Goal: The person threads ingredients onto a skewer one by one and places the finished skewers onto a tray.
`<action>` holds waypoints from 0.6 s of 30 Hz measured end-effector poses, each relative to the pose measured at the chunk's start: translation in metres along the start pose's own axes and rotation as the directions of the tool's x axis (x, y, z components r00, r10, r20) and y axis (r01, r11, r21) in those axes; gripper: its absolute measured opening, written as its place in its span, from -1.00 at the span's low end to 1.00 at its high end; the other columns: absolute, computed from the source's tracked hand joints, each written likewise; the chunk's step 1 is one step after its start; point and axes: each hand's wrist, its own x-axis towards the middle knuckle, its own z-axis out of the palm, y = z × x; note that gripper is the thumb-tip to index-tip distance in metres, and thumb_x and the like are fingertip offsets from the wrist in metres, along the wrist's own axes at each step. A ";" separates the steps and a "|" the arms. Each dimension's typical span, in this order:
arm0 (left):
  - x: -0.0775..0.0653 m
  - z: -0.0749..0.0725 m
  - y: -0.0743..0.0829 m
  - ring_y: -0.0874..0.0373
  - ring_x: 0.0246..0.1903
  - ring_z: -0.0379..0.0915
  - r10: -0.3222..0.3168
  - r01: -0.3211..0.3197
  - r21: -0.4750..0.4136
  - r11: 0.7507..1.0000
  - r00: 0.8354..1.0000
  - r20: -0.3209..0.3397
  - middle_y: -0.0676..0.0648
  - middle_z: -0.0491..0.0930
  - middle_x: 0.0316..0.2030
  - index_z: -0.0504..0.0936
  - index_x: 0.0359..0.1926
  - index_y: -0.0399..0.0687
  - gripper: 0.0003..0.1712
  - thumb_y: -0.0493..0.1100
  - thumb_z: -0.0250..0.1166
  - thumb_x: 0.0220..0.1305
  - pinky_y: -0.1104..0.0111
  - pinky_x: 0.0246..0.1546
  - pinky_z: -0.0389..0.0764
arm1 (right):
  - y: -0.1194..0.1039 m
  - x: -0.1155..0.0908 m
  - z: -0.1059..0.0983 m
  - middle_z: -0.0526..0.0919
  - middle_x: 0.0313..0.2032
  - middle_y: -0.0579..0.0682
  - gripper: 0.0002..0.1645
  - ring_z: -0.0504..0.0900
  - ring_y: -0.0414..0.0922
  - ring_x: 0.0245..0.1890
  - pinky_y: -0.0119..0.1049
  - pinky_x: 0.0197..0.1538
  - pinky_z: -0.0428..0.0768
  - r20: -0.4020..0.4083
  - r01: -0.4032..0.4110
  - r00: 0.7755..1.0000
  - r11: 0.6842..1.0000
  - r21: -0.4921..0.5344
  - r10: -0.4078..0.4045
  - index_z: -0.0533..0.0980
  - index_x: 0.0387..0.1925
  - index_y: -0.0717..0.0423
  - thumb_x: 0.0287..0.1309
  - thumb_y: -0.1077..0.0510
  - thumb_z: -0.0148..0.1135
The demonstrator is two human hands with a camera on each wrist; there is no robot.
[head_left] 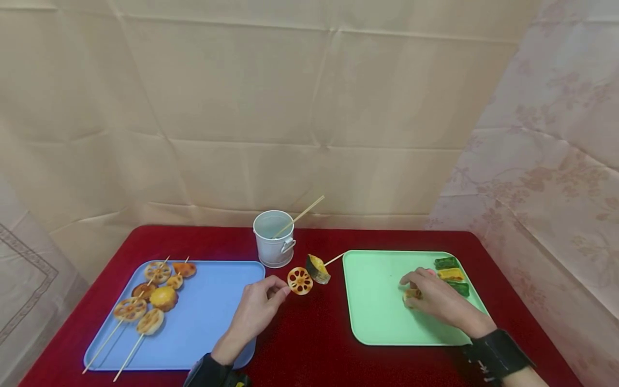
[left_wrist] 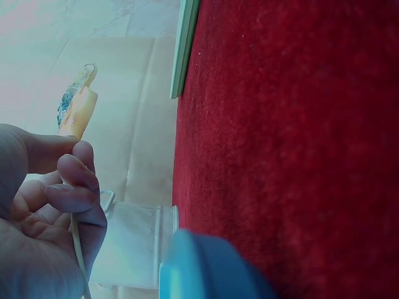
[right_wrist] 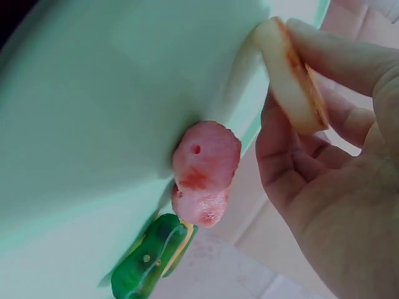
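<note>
My left hand (head_left: 261,303) pinches a thin wooden skewer (head_left: 335,259) between the two trays. Threaded on it are a lotus root slice (head_left: 300,281), close to the fingertips, and a dark-rinded pumpkin slice (head_left: 317,269). In the left wrist view the skewer's lower end (left_wrist: 77,249) runs down past the palm. Over the green tray (head_left: 377,317), my right hand (head_left: 437,295) holds a pale slice with a browned edge (right_wrist: 293,81) between thumb and fingers; its kind is unclear. A pink piece with a small hole (right_wrist: 206,165) lies near that hand, beside green pieces (right_wrist: 149,258).
Left, a blue tray (head_left: 208,312) carries two loaded skewers (head_left: 130,309). Behind my left hand stands a small white bucket (head_left: 273,247) with a bare stick (head_left: 302,215) in it. A yellow piece (head_left: 451,274) sits among green ones on the green tray. Red cloth (head_left: 309,344) covers the table.
</note>
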 end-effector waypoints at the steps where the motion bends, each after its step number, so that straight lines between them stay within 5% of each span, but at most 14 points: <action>1: 0.000 0.000 0.000 0.28 -0.49 0.45 0.000 0.000 0.001 1.000 1.000 0.001 0.15 0.56 -0.55 0.74 -0.34 -0.04 -0.92 -0.27 0.41 0.33 0.39 -0.45 0.47 | 0.000 0.000 -0.001 0.51 -0.24 -0.17 -0.64 0.45 -0.21 -0.22 -0.26 -0.19 0.50 -0.002 0.003 1.000 1.000 0.005 -0.003 0.61 -0.01 0.12 0.16 0.20 0.51; 6: 0.000 0.000 0.000 0.28 -0.49 0.44 -0.002 0.002 -0.002 1.000 1.000 0.005 0.15 0.57 -0.54 0.74 -0.33 -0.04 -0.93 -0.26 0.41 0.33 0.39 -0.46 0.47 | -0.001 0.003 -0.005 0.66 -0.20 -0.14 -0.73 0.55 -0.20 -0.20 -0.20 -0.13 0.57 -0.023 -0.008 1.000 0.999 0.034 0.009 0.67 -0.04 0.14 0.21 0.24 0.44; 11: 0.001 0.000 0.001 0.26 -0.48 0.45 -0.006 0.006 -0.005 1.000 1.000 0.014 0.13 0.57 -0.54 0.74 -0.32 -0.06 -0.94 -0.26 0.41 0.34 0.39 -0.45 0.48 | -0.008 0.008 -0.009 0.72 -0.12 -0.06 -0.74 0.65 -0.18 -0.21 -0.25 -0.20 0.60 -0.045 -0.109 0.992 0.985 0.131 0.116 0.67 -0.01 0.15 0.29 0.20 0.40; 18: 0.000 0.000 0.001 0.27 -0.48 0.46 -0.002 0.002 -0.012 1.000 1.000 0.015 0.14 0.57 -0.54 0.74 -0.32 -0.08 -0.94 -0.27 0.41 0.34 0.40 -0.45 0.48 | -0.020 0.018 -0.008 0.74 -0.22 -0.15 -0.73 0.70 -0.15 -0.25 -0.27 -0.28 0.58 -0.176 -0.115 0.971 0.962 0.249 0.162 0.65 0.00 0.10 0.31 0.12 0.41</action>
